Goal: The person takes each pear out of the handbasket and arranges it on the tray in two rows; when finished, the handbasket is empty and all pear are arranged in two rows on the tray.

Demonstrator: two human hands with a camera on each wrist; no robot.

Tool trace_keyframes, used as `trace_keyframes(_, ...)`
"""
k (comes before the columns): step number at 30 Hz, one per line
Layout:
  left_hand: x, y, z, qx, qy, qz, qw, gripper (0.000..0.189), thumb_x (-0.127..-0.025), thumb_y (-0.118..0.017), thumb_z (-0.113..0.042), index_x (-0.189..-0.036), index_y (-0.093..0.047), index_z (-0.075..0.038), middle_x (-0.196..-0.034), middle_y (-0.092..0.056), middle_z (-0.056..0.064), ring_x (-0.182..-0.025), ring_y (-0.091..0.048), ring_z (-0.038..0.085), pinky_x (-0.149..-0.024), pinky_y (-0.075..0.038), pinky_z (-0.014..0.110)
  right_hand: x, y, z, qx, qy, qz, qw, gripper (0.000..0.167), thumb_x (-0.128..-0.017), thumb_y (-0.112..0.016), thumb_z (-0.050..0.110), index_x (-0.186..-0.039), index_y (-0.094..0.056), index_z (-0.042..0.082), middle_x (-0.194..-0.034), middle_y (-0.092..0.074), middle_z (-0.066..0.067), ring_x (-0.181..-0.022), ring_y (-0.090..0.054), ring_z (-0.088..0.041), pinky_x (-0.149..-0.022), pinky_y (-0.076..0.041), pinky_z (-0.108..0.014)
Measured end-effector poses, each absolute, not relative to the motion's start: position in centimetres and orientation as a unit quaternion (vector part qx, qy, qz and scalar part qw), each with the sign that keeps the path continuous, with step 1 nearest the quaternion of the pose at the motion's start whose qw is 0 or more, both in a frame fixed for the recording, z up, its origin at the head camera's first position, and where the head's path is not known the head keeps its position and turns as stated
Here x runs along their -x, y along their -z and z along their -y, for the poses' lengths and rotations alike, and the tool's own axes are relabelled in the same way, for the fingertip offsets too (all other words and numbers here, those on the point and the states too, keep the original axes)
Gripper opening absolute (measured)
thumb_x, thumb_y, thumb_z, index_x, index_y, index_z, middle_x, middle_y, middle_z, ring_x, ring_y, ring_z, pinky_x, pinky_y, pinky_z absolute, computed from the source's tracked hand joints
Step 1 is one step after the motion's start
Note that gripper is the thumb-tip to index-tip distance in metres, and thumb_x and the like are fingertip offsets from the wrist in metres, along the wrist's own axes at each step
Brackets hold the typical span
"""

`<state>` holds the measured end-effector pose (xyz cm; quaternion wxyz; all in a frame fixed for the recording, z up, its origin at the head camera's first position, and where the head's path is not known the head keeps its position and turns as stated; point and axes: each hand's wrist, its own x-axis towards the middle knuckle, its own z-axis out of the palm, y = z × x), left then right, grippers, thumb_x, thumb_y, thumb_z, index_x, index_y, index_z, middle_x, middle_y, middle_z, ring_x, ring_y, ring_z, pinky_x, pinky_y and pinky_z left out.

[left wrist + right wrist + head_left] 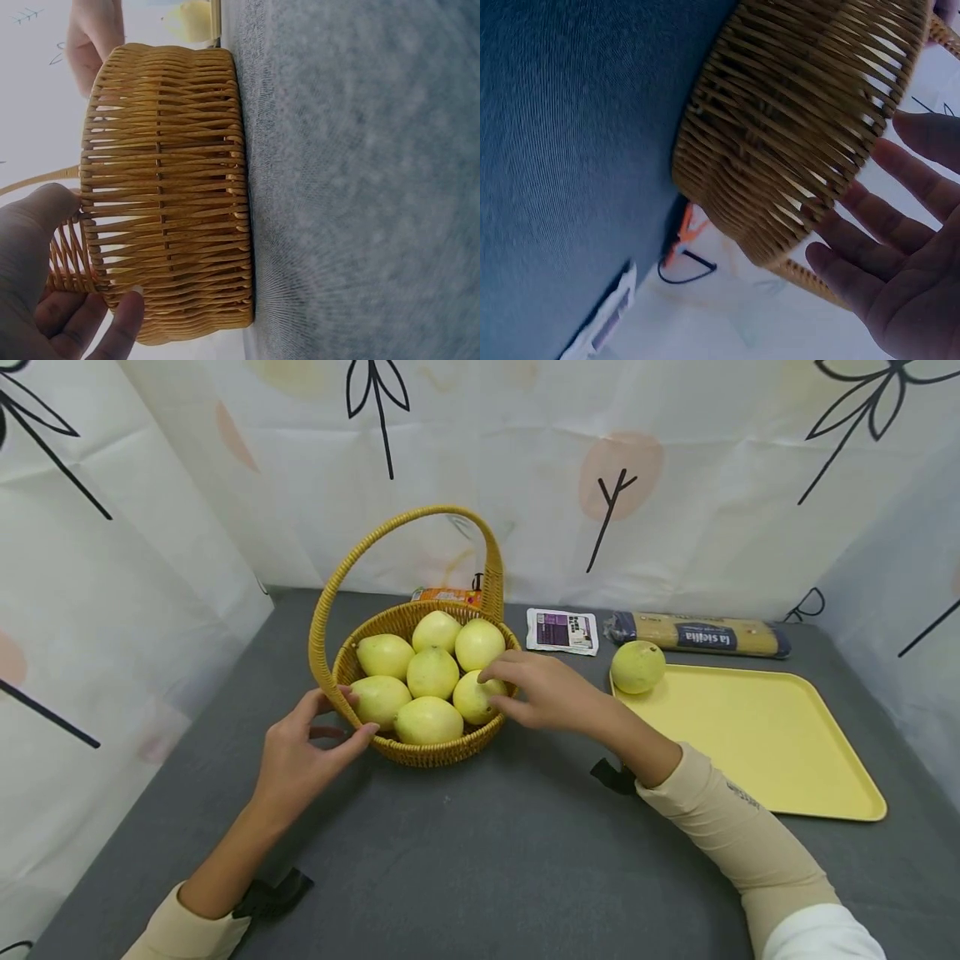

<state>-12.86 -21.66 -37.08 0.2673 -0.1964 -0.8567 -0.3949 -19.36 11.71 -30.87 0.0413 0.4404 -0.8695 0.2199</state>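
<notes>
A golden wicker basket point(442, 755) with a tall arched handle stands on the table, filled with several pale yellow-green fruits point(432, 673). My left hand point(309, 764) holds the basket's left side where the handle meets the rim, thumb and fingers about that spot. Over the right rim, my right hand point(551, 689) has its fingertips at the rightmost fruit point(474, 698). In the right wrist view, the spread, slightly bent fingers point(862, 236) are at the wicker rim; no fruit shows in that palm. The left wrist view shows the basket wall point(165, 187) up close.
Right of the basket lies a yellow tray point(765, 735), with one more fruit point(637, 667) at its far left corner. Behind are a white-and-purple packet point(562, 632), a long pasta pack point(705, 635) and an orange packet point(447, 596). A patterned curtain point(525, 485) encloses the grey table point(480, 860).
</notes>
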Motion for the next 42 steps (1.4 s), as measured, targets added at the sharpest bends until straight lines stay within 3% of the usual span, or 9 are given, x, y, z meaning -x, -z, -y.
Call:
trace_keyframes(3,12.8,37.1,21.6,0.198,0.395,0.856,0.268,0.05,-0.078,-0.087,-0.01,-0.121,-0.063,-0.004,-0.114,-0.068,0.0,-0.101,-0.065,0.006,-0.07,-0.058,0.018,19.9,31.2,-11.2,-0.433,-0.227,0.872,0.007,0.027,-0.096,-0.068,0.015,-0.121,-0.069,0.007,-0.122,-0.064,-0.009,-0.093,-0.064,-0.019,-0.079,-0.053,-0.035)
trace_keyframes(9,12.8,37.1,21.6,0.203,0.394,0.853,0.276,0.048,-0.077,-0.087,-0.008,-0.12,-0.064,-0.005,-0.114,-0.068,0.0,-0.1,-0.065,0.007,-0.068,-0.06,0.026,21.0,31.1,-10.9,-0.432,-0.233,0.87,-0.033,0.037,-0.092,-0.074,0.02,-0.125,-0.068,0.005,-0.128,-0.064,-0.011,-0.111,-0.059,-0.022,-0.091,-0.05,-0.038)
trace_keyframes(16,12.9,37.2,21.7,0.199,0.397,0.855,0.269,0.05,-0.079,-0.087,-0.01,-0.122,-0.063,-0.004,-0.115,-0.068,0.0,-0.101,-0.064,0.006,-0.071,-0.056,0.015,20.9,31.2,-10.6,-0.41,-0.225,0.883,-0.026,0.04,-0.093,-0.074,0.019,-0.13,-0.066,0.006,-0.13,-0.064,-0.01,-0.123,-0.056,-0.025,-0.1,-0.048,-0.043)
trace_keyframes(21,13.0,37.3,21.7,0.201,0.395,0.856,0.268,0.05,-0.079,-0.086,-0.01,-0.123,-0.063,-0.003,-0.115,-0.068,0.001,-0.101,-0.065,0.008,-0.07,-0.056,0.014,20.6,32.2,-10.2,-0.389,-0.227,0.893,0.022,0.035,-0.095,-0.073,0.021,-0.127,-0.067,0.007,-0.123,-0.064,-0.009,-0.106,-0.061,-0.022,-0.084,-0.053,-0.041)
trace_keyframes(25,13.1,37.3,21.6,0.201,0.397,0.855,0.266,0.049,-0.08,-0.086,-0.01,-0.123,-0.063,-0.003,-0.115,-0.067,0.002,-0.101,-0.065,0.011,-0.071,-0.056,0.014,20.5,32.7,-9.4,-0.364,-0.221,0.9,0.089,0.024,-0.098,-0.068,0.024,-0.115,-0.068,0.007,-0.105,-0.063,-0.008,-0.08,-0.058,-0.019,-0.064,-0.05,-0.035)
trace_keyframes(28,13.0,37.3,21.5,0.199,0.394,0.857,0.265,0.05,-0.079,-0.086,-0.01,-0.122,-0.062,-0.003,-0.115,-0.067,0.002,-0.101,-0.065,0.012,-0.071,-0.056,0.014,20.6,32.7,-8.9,-0.341,-0.213,0.909,0.113,0.02,-0.1,-0.065,0.027,-0.106,-0.068,0.009,-0.094,-0.062,-0.005,-0.071,-0.054,-0.017,-0.058,-0.046,-0.033)
trace_keyframes(35,13.0,37.2,21.4,0.205,0.394,0.855,0.269,0.05,-0.079,-0.086,-0.009,-0.123,-0.062,-0.002,-0.116,-0.067,0.003,-0.101,-0.066,0.014,-0.071,-0.056,0.014,20.1,32.2,-9.0,-0.324,-0.198,0.923,0.068,0.037,-0.087,-0.079,0.041,-0.105,-0.065,0.011,-0.097,-0.059,-0.004,-0.071,-0.053,-0.018,-0.057,-0.045,-0.033)
trace_keyframes(42,12.9,37.2,21.6,0.205,0.392,0.856,0.267,0.048,-0.08,-0.085,-0.01,-0.122,-0.062,-0.002,-0.116,-0.067,0.004,-0.101,-0.066,0.017,-0.071,-0.056,0.014,19.9,32.1,-8.7,-0.321,-0.196,0.926,0.038,0.047,-0.082,-0.085,0.036,-0.115,-0.063,0.01,-0.106,-0.057,-0.008,-0.071,-0.052,-0.021,-0.059,-0.043,-0.035)
